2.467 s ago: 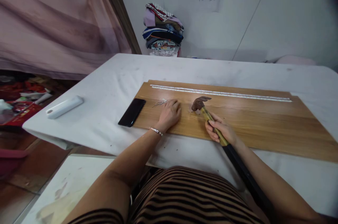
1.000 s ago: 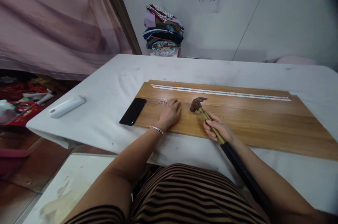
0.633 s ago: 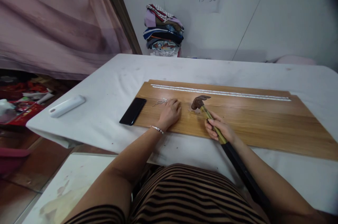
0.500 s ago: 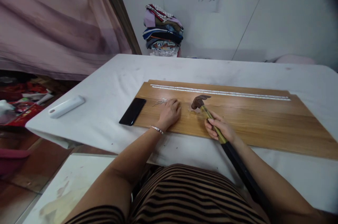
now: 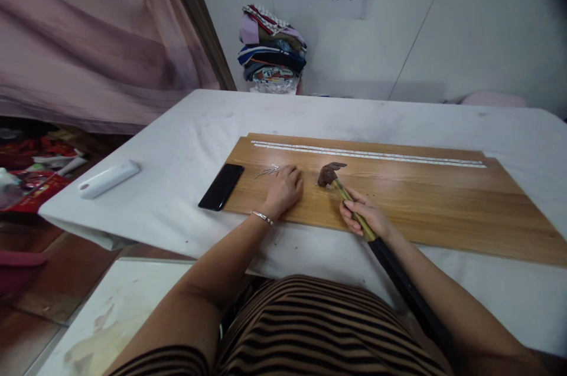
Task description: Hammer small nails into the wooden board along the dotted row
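Note:
My right hand [image 5: 367, 218] is closed round the handle of a claw hammer [image 5: 330, 175], whose rusty head rests low on a long wooden board [image 5: 443, 199]. My left hand [image 5: 283, 189] lies palm down on the board, fingers curled, a little left of the hammer head. A small heap of thin nails [image 5: 266, 171] lies just beyond its fingertips. A pale strip [image 5: 367, 154] runs along the board's far edge. The spot under the hammer head is hidden.
A black phone [image 5: 221, 186] lies by the board's left end and a white oblong object [image 5: 108, 178] near the table's left edge. The table [image 5: 336, 113] has a white cover. Folded clothes [image 5: 271, 48] are stacked by the wall; clutter [image 5: 31, 169] lies on the floor at left.
The hammer head has bobbed slightly up and down over the same spot and now sits low on the board. My left hand has stayed in place.

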A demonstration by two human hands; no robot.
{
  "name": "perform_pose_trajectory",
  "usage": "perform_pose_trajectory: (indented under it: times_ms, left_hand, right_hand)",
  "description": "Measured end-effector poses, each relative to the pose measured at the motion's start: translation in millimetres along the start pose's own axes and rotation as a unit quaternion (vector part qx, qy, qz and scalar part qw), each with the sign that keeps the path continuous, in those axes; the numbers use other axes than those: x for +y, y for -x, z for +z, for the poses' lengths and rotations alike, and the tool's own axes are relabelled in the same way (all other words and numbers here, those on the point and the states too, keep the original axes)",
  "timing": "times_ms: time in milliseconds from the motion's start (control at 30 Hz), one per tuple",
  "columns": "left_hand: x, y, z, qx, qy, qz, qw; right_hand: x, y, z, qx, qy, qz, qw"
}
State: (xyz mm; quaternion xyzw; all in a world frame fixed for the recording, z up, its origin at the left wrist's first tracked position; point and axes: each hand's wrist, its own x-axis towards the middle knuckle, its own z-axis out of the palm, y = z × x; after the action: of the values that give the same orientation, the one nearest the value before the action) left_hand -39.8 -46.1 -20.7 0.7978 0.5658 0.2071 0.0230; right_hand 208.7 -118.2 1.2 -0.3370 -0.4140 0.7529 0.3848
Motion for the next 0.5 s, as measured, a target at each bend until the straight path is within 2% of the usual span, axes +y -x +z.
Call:
perform_pose_trajectory:
  times_ms: [500]
  left_hand:
    - [-1.0,-0.3,0.3,0.005,-0.001,0.007,1.0]
  right_hand:
    - [-3.4,2.5,-1.4,-0.004,-0.014,-0.006,1.0]
